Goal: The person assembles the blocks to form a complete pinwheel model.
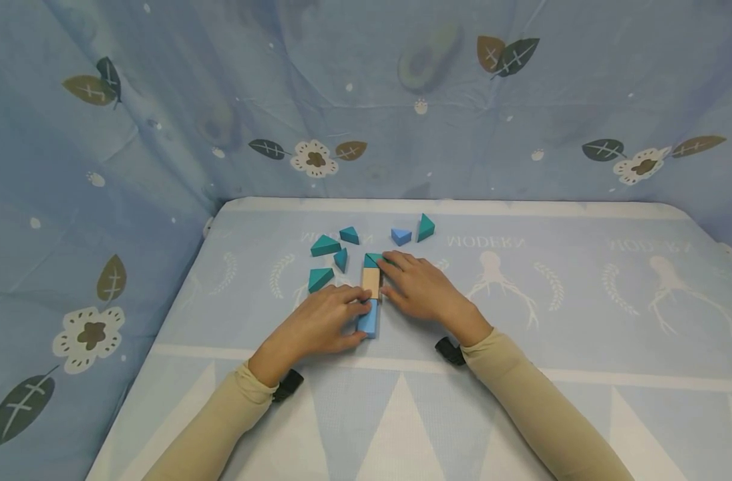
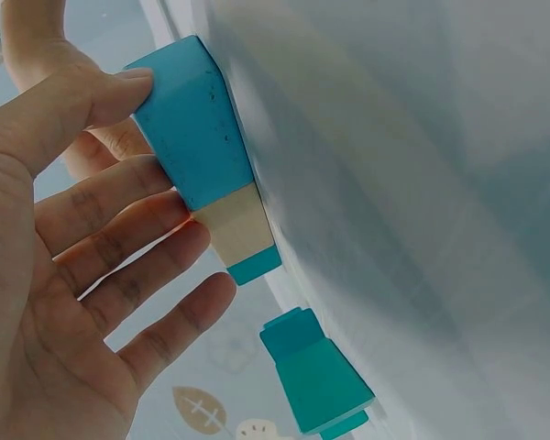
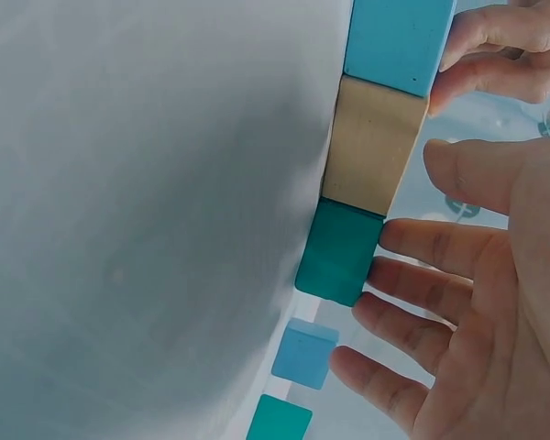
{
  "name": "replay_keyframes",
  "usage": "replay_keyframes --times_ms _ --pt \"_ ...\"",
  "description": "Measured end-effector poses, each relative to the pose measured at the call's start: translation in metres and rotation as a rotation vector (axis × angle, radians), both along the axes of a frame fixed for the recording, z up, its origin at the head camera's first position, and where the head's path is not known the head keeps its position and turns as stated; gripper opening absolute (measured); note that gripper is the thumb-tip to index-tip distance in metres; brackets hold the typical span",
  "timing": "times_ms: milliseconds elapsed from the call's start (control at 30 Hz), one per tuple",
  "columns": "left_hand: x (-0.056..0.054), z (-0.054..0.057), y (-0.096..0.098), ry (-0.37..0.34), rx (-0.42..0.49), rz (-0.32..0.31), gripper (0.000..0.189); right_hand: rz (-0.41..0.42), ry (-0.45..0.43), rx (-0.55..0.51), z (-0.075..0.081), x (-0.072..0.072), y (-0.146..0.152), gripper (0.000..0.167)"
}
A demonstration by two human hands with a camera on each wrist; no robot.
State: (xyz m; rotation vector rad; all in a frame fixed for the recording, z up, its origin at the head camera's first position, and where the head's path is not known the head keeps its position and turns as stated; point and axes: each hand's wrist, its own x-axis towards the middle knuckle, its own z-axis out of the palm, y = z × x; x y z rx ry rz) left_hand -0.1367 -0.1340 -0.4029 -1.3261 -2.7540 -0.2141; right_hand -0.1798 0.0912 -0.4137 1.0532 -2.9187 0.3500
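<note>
A straight row of blocks lies on the table between the hands. It has a light blue block [image 1: 369, 322] at the near end, a plain wooden block [image 1: 371, 279] in the middle and teal triangular blocks [image 1: 373, 258] at the far end. My left hand [image 1: 324, 317] is at the row's left side, its thumb on the blue block's near end and its fingers, nearly straight, by the seam with the wooden block. On the other side, my right hand [image 1: 423, 287] touches the teal end with extended fingertips; its thumb is apart from the wooden block.
Left of the row's far end lie several loose teal triangular blocks [image 1: 325, 246]. Beyond it are a blue triangular block [image 1: 401, 236] and an upright-looking teal one [image 1: 426, 228]. A patterned cloth [image 1: 366, 87] hangs behind the table [image 1: 582, 347].
</note>
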Motion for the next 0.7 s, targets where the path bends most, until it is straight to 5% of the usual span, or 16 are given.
replay_keyframes --times_ms 700 --pt "-0.0002 -0.0003 0.0005 0.008 -0.001 -0.002 0.047 0.028 0.017 -0.033 -0.0026 0.0015 -0.0008 0.049"
